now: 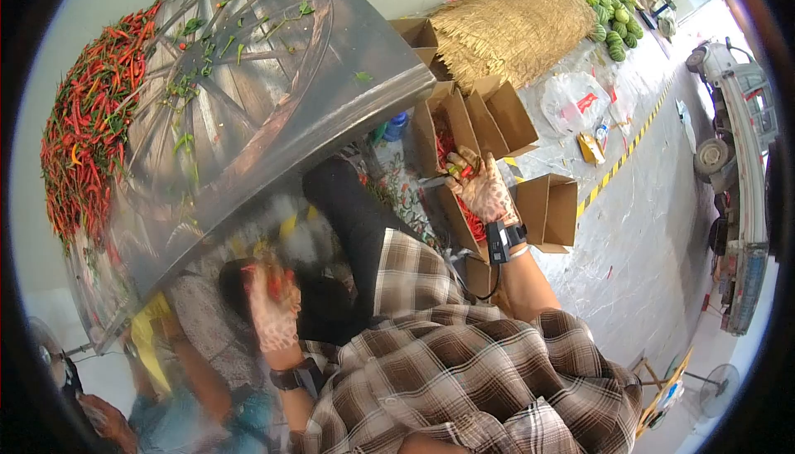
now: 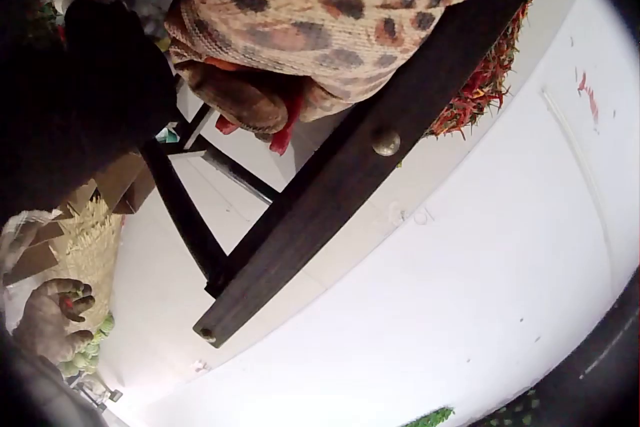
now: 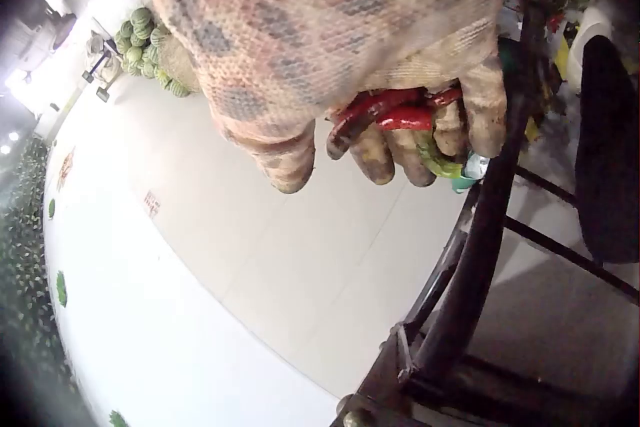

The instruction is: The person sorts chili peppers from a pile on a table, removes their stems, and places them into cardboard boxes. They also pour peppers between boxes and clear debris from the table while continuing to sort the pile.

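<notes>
Both hands wear spotted knit gloves with darkened fingertips. My left hand is beside the near edge of the wooden table, fingers curled round red chili peppers whose ends poke out below the glove. Over the cardboard boxes on the right, my right hand holds several chili peppers, red ones and a green one, against its curled fingers. Below it, red chilies lie in an open box. A large heap of red chilies covers the far left of the table.
Loose green chilies and leaves lie on the wheel-patterned tabletop. Open cardboard boxes stand to the right, with a straw mat and watermelons beyond. Another person's arm is at the lower left. A vehicle stands far right.
</notes>
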{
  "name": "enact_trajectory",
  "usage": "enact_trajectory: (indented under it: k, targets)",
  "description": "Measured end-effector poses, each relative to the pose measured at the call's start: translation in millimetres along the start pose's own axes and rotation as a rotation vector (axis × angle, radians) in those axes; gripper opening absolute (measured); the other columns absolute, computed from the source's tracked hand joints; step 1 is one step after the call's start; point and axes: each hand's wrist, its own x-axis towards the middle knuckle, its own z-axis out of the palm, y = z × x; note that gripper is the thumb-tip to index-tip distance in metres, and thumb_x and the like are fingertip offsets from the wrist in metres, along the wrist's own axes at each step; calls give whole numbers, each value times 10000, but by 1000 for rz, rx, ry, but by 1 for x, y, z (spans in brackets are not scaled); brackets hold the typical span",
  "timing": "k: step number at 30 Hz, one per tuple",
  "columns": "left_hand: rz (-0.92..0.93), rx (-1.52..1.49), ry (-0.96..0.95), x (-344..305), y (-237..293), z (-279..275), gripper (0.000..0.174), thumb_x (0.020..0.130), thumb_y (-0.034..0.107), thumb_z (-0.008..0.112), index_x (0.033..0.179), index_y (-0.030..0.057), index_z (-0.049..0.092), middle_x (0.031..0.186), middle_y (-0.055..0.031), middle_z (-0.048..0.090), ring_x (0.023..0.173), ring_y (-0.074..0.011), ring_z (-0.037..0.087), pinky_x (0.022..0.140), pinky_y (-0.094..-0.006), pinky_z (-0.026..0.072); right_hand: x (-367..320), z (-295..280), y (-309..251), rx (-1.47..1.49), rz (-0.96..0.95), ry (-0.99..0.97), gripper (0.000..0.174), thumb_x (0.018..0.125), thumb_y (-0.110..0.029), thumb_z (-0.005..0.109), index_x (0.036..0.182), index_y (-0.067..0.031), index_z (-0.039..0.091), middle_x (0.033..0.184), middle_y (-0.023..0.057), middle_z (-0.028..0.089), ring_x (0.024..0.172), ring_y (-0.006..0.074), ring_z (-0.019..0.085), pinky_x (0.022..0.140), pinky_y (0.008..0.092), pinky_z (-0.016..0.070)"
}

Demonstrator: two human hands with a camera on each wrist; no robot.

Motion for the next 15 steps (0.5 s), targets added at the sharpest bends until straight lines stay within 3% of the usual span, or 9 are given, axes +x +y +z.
enact_trajectory:
  k: [7, 11, 13, 15]
  targets:
    - [-59, -48, -111, -2, 0, -3, 388, 899, 355, 596, 1166, 75, 566, 901, 6, 592, 744, -125, 585, 491, -208, 449, -1, 12, 4, 71, 14, 85, 516, 980, -442, 357, 1283, -35, 451, 1203, 158, 539, 1037, 305, 541, 825, 423, 461]
    - [-32, -107, -137, -2, -1, -1, 374, 906, 341, 590, 1174, 80, 563, 906, 5, 595, 738, -131, 582, 502, -217, 460, 0, 1, 8, 83, 2, 39, 534, 961, -438, 416, 1261, 3, 453, 1221, 172, 527, 1045, 310, 543, 868, 436, 466]
    - [-62, -123, -46, -2, -1, 0, 369, 902, 324, 599, 1178, 82, 558, 917, 0, 597, 753, -135, 584, 512, -227, 465, -3, 3, 8, 17, -33, 176, 492, 967, -419, 404, 1217, -4, 487, 1206, 171, 543, 1030, 303, 557, 853, 431, 478]
    - [-59, -129, -57, -1, -3, 0, 371, 896, 324, 608, 1172, 80, 560, 910, 1, 600, 751, -134, 581, 520, -225, 463, -1, -8, 5, 73, -6, 164, 468, 966, -412, 412, 1175, -6, 513, 1176, 167, 562, 1015, 298, 566, 840, 429, 485]
